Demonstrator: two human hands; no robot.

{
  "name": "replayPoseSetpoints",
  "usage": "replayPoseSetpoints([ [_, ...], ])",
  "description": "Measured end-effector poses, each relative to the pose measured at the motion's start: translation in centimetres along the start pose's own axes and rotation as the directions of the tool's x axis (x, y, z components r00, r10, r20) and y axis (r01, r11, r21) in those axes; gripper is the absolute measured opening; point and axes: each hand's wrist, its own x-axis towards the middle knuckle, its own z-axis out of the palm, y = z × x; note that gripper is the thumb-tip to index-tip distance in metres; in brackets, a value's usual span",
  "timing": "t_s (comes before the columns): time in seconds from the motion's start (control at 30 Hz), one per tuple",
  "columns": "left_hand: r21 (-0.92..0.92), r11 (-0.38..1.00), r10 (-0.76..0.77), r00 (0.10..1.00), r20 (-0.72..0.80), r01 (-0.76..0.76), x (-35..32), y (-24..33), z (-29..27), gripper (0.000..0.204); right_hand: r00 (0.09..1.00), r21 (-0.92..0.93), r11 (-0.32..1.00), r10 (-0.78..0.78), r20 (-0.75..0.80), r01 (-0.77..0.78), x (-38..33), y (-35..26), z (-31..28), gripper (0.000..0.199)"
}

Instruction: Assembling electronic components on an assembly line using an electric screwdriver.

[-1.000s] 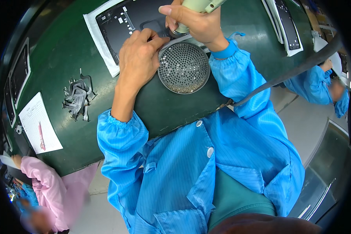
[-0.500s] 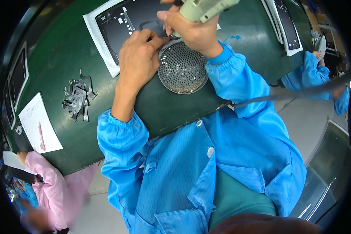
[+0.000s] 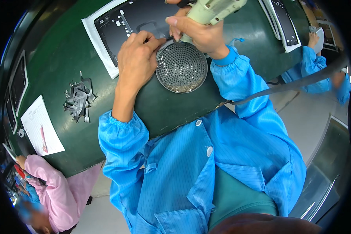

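Note:
In my right hand (image 3: 204,37) is a pale green electric screwdriver (image 3: 212,11), with my fingers wrapped round its body. Its lower end reaches the far rim of a round dish (image 3: 182,68) full of small holes, many filled with tiny shiny screws. More loose screws lie along the dish's near side. My left hand (image 3: 138,56) is closed in a pinch just left of the screwdriver's end; what it pinches is too small to make out. Both hands are over the near edge of a black laptop cover (image 3: 148,17), which lies on a white sheet (image 3: 91,33).
A heap of grey flat cables (image 3: 80,97) lies on the green table (image 3: 105,144). Left of it is a paper sheet with a red pen (image 3: 43,136). More black panels (image 3: 284,23) lie far right. A grey cord (image 3: 292,84) crosses at right. Co-workers sit at both sides.
My right hand and the screwdriver have shifted slightly right. My left hand stays nearly where it was. The grey cord has swung, and the co-worker in pink has moved an arm.

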Motion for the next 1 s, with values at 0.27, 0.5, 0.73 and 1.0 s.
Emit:
replayPoseSetpoints([
  [0.27,0.015,1.0,0.018,1.0,-0.009,-0.018,-0.1,-0.4,0.0,0.023,0.999,-0.04,0.999,0.003,-0.04,-0.005,-0.5,0.8,0.4,0.034],
  [0.5,0.018,1.0,0.015,1.0,-0.007,-0.014,-0.2,-0.6,0.1,0.021,0.998,-0.067,0.996,-0.061,0.004,0.061,-0.1,0.7,0.4,0.03],
  [0.73,-0.258,0.963,-0.077,0.997,0.023,0.08,-0.4,-1.2,-0.3,0.018,0.973,-0.021,0.973,-0.229,0.043,0.23,1.6,-0.3,0.1,0.037],
  [1.0,-0.253,0.958,-0.138,0.99,0.015,0.137,-0.3,-1.2,-0.2,0.022,1.0,0.164,0.986,0.011,-0.024,-0.007,2.1,1.0,2.3,0.035],
])
